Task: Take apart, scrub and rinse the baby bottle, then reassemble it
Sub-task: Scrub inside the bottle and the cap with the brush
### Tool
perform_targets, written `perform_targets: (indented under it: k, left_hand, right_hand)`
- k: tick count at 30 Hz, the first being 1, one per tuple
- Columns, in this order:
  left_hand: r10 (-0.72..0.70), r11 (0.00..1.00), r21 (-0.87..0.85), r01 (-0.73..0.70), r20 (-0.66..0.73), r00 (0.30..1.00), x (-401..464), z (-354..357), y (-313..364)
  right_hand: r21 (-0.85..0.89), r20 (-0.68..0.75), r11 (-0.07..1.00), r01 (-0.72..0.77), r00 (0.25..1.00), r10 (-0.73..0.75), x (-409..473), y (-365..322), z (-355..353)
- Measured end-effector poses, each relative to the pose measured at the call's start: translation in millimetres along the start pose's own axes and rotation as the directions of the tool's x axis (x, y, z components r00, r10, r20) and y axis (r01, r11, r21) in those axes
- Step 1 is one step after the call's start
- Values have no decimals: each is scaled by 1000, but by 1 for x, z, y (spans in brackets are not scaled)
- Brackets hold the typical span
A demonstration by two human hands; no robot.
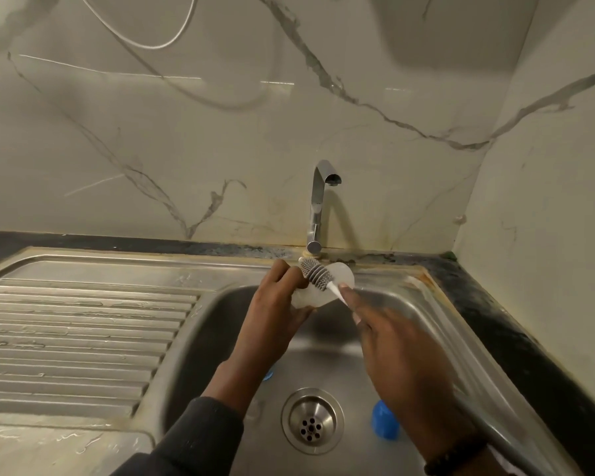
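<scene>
Bottle (pixel 323 290): clear, translucent body, held over the back of the sink (pixel 409 304), just in front of the tap (pixel 318 207) base, lying roughly sideways. Left hand (pixel 279 304): reaches up from the lower middle, dark sleeve (pixel 200 438) at the forearm, fingers curled round the bottle's left end so that part of it is hidden behind the knuckles; the rest sticks out to the right of the grip. Right hand (pixel 392 345): comes in from the lower right, blurred, dark bracelet (pixel 457 455) at the wrist, fingertips pinching the white handle of a brush (pixel 315 271). Brush: grey bristled head lies across the upper side of the bottle, tip pointing up-left, near the left fingers; handle runs down-right into the right grip. Sink: steel, drain (pixel 311 420) at centre bottom, ribbed draining board (pixel 76 338) to the left. Blue part (pixel 385 420) lies on the sink floor right of the drain; a second blue piece (pixel 268 374) shows beside the left wrist, mostly hidden. No water seen at the tap spout.
</scene>
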State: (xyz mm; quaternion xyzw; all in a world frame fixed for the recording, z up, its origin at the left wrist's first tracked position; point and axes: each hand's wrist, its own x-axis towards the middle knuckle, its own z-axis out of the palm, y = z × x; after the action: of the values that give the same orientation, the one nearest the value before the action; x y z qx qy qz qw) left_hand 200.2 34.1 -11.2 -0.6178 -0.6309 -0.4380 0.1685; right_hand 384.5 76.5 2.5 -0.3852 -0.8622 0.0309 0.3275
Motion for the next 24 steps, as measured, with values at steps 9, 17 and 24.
perform_targets:
  k: [9,17,24]
  left_hand:
    - [-592,327,-709,624,361,721,-4,-1,7]
    - [-654,89,-734,673,467,596,-1,5,17]
    - [-627,1,-683,730,568,532,0,6,27]
  right_hand:
    - [66,-186,997,-38,981,50,3,14,-3]
    - [-27,-26,975,219,975,-220,-5,7,15]
    - [-132,-82,975,181,978,-192,5,12,3]
